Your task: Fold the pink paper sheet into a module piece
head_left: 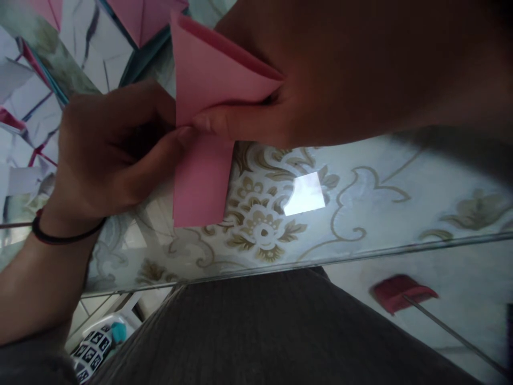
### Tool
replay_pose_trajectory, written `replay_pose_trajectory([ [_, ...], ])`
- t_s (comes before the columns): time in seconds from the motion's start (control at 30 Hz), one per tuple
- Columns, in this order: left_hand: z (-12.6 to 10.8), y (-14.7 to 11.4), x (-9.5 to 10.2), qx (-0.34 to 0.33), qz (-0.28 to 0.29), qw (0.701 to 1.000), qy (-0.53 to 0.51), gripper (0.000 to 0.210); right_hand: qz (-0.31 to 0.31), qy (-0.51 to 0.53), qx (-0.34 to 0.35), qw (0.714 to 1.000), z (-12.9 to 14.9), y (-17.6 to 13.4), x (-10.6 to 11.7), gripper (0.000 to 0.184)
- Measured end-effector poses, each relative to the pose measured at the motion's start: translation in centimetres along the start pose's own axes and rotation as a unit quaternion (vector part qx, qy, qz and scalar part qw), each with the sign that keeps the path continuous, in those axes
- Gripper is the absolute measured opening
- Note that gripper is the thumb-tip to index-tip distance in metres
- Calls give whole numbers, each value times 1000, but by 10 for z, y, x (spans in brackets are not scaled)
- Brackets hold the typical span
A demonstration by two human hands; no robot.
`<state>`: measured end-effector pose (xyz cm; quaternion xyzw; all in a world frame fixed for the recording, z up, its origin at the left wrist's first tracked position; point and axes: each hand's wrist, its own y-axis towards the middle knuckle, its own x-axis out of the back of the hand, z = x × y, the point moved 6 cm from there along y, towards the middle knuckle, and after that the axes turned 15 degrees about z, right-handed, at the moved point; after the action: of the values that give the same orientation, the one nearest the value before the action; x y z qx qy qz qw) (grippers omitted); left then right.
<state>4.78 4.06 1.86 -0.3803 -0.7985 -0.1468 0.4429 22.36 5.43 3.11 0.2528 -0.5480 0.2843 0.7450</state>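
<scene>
A strip of pink paper [202, 182] stands between my two hands over the table, its upper part bent over into a wide fold. My left hand [116, 144] pinches its left edge between thumb and fingers. From the right, my right hand [276, 107] grips the folded upper part, with its thumb lying across the front near my left thumb. The fingers of my right hand are mostly hidden behind the paper. A dark band circles my left wrist.
The glass-topped table [344, 214] has a gold floral pattern and a bright reflection. Folded pink and white paper pieces [136, 21] lie at the upper left. Below the table edge are my dark-clothed lap [256, 331], a red dustpan [401, 293] with a long handle and a patterned slipper [94, 345].
</scene>
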Motion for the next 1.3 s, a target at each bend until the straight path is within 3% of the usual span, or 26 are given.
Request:
replay_pose_trajectory([
  [0.17, -3, 1, 0, 3, 6, 1000, 1, 21, 74, -1, -17, 997, 2, 7, -4, 55],
  [0.27, -2, 1, 0, 16, 9, 1000, -18, 21, 178, -22, -43, 983, 2, 9, -14, 55],
  [0.33, -2, 1, 0, 10, 17, 1000, -20, 18, 211, -3, -60, 976, 0, 9, -18, 54],
  [0.5, -8, 5, 2, -41, 23, 999, -26, 14, 193, 92, -14, 977, 2, 8, -18, 38],
  [0.7, -11, 7, 4, -79, 32, 996, -23, 14, 188, 164, 20, 968, 3, 8, -19, 33],
  [0.97, -10, 4, 5, -42, 52, 997, -32, 15, 213, 212, 34, 953, 7, 10, -17, 26],
  [1.3, -9, 3, 4, -50, 52, 997, -34, 17, 215, 243, 30, 945, 7, 10, -17, 27],
])
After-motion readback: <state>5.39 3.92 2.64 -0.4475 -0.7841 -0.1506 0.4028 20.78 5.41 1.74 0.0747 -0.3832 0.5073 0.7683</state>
